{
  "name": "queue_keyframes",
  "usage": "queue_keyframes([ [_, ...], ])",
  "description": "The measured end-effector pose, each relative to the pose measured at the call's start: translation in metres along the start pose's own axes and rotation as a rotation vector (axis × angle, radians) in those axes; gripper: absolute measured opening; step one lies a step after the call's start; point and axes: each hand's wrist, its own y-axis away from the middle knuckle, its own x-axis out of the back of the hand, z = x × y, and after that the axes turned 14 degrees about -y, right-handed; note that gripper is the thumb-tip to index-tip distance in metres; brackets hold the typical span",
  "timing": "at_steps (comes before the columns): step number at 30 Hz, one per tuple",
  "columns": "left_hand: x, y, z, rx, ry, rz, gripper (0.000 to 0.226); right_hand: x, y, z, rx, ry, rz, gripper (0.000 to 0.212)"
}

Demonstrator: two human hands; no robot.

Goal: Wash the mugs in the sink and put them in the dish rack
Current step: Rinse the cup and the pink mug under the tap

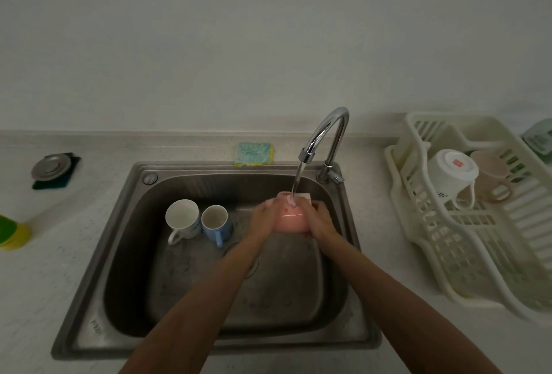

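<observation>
Head view: pink mug at 1 o'clock in the sink, under the tap stream. Left hand and right hand clasp its opposite sides, forearms converging. Judgement: turn it so water reaches every face, and grip firmly, as it is likely slippery. Dish rack at 3 o'clock.

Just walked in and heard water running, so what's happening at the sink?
A person holds a pink mug under the running tap, left hand and right hand gripping its sides. A white mug and a blue mug wait upright in the sink. An upturned white mug and a beige mug already sit in the dish rack.
</observation>
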Motion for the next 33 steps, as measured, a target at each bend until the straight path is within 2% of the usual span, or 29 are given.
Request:
queue_keyframes([
  [3,0.01,-0.005,0.004,0.177,0.161,-0.178,0.036,0.006,0.0,0.007,0.216,0.081,-0.086,0.057],
  [5,0.013,-0.007,0.003,0.15,0.204,-0.191,0.033,0.008,0.002,0.009,0.232,0.048,-0.173,0.062],
  [7,0.009,-0.004,0.003,0.053,0.136,-0.11,0.029,0.01,0.001,0.011,0.145,-0.123,-0.206,0.064],
  [9,0.005,0.002,-0.001,-0.084,0.095,-0.005,0.028,0.012,-0.002,0.014,-0.031,-0.307,-0.274,0.058],
  [12,0.003,-0.002,-0.013,-0.143,-0.026,-0.018,0.021,0.01,0.004,0.008,-0.228,-0.303,-0.315,0.055],
  [13,0.005,-0.003,-0.013,-0.11,-0.05,-0.035,0.025,0.009,0.004,0.006,-0.215,-0.276,-0.282,0.053],
  [15,0.011,-0.009,-0.01,0.067,0.077,-0.143,0.052,0.01,0.005,0.004,-0.101,-0.219,-0.243,0.051],
  [17,0.02,-0.005,-0.006,0.107,0.22,-0.229,0.065,0.014,0.004,0.003,0.06,-0.093,-0.258,0.054],
  [19,0.03,-0.003,-0.002,0.032,0.237,-0.306,0.055,0.02,0.0,0.006,0.174,0.015,-0.348,0.067],
  [21,0.035,-0.004,-0.003,-0.026,0.179,-0.321,0.048,0.02,0.0,0.002,0.201,0.03,-0.421,0.082],
  [23,0.032,-0.001,-0.002,-0.065,0.161,-0.274,0.044,0.018,-0.002,0.001,0.086,-0.198,-0.416,0.091],
  [25,0.026,0.005,0.0,-0.151,0.093,-0.148,0.025,0.017,-0.003,0.003,-0.054,-0.481,-0.4,0.084],
  [26,0.024,0.009,-0.001,-0.195,0.033,-0.123,0.017,0.017,-0.004,0.004,-0.113,-0.512,-0.399,0.077],
  [28,0.019,0.012,-0.005,-0.279,-0.058,-0.123,0.009,0.017,-0.006,0.006,-0.199,-0.391,-0.377,0.071],
  [30,0.016,0.015,-0.007,-0.319,-0.11,-0.132,0.01,0.014,-0.007,0.004,-0.228,-0.276,-0.28,0.067],
  [33,0.014,0.012,-0.001,-0.204,-0.017,-0.144,0.01,0.007,-0.004,-0.001,-0.08,-0.148,-0.131,0.068],
])
